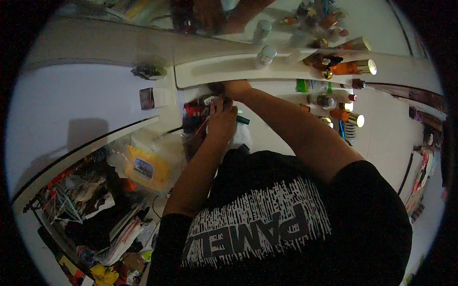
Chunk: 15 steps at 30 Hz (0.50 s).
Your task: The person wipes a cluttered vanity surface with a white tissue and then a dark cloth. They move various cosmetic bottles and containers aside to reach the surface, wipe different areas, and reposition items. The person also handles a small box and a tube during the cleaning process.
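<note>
Both hands reach close together into the far inner corner of a white dressing table in front of a mirror. My left hand (222,119) lies with its back up over a red and dark bag (195,112) and small items; a dark green tube or cap (243,119) pokes out beside it. What its fingers touch is hidden. Just beyond, my right hand (234,89) is bent down by the white shelf edge (214,73), its fingers in shadow near a dark object that I cannot make out. White crumpled material (242,135) lies between the forearms.
Bottles with gold caps (357,119) stand to the right, several more on the shelf (363,67). A clear bottle (266,57) stands on the shelf ahead. At left are a small box (147,98), a yellow packet in plastic (148,168) and an open drawer of clutter (61,234).
</note>
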{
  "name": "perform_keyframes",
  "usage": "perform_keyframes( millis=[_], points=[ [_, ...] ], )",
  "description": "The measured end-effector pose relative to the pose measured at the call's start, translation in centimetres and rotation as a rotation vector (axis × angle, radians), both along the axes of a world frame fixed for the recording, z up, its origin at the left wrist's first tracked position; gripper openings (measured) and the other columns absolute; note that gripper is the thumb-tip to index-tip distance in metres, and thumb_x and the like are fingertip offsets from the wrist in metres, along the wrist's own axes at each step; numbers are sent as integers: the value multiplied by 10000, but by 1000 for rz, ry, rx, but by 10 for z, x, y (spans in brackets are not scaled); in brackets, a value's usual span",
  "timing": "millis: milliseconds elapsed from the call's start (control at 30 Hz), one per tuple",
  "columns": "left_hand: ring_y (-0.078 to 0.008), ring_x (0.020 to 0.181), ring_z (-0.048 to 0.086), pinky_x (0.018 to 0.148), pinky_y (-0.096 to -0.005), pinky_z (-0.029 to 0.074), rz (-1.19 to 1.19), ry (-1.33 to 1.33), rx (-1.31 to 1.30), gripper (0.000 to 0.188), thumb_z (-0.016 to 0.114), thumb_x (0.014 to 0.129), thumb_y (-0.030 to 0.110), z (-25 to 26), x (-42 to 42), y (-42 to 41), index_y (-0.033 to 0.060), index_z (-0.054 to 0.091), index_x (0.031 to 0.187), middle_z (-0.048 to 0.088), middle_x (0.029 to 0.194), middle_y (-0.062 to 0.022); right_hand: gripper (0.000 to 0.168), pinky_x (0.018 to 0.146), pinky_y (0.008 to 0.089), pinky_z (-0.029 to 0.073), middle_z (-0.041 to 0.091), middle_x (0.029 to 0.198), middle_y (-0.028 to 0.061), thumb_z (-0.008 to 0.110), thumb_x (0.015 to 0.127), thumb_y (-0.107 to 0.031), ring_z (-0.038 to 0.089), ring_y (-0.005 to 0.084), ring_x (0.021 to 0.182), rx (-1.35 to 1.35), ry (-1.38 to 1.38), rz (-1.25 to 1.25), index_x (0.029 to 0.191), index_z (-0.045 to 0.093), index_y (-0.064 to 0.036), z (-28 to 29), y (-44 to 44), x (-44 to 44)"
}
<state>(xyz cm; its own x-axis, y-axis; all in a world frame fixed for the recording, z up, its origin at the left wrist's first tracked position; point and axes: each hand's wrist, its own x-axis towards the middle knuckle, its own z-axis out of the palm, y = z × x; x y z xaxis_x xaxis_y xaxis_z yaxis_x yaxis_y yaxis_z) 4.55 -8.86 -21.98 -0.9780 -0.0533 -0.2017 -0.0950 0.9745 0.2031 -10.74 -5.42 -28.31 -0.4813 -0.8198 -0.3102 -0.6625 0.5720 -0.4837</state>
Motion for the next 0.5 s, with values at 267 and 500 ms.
perform_keyframes(
  millis=[267, 500],
  points=[
    [-292, 1199, 468, 979, -463, 386, -95, 147, -23, 334, 516, 806, 125, -9, 13, 9, 21, 581, 1117, 536, 1223, -157, 374, 1013, 412, 361, 509, 1299, 157, 448, 907, -221, 466, 339, 1208, -354, -137, 41, 1271, 531, -200, -8, -20, 4],
    [-358, 1033, 587, 876, -427, 455, 537, 40, 582, 310, 464, 937, 114, 70, 0, 8, 10, 505, 1226, 618, 1084, -190, 531, 1066, 435, 321, 415, 1406, 112, 525, 839, -113, 390, 328, 1287, 11, -126, -39, 1356, 447, -206, 10, 63, -8]
  ],
)
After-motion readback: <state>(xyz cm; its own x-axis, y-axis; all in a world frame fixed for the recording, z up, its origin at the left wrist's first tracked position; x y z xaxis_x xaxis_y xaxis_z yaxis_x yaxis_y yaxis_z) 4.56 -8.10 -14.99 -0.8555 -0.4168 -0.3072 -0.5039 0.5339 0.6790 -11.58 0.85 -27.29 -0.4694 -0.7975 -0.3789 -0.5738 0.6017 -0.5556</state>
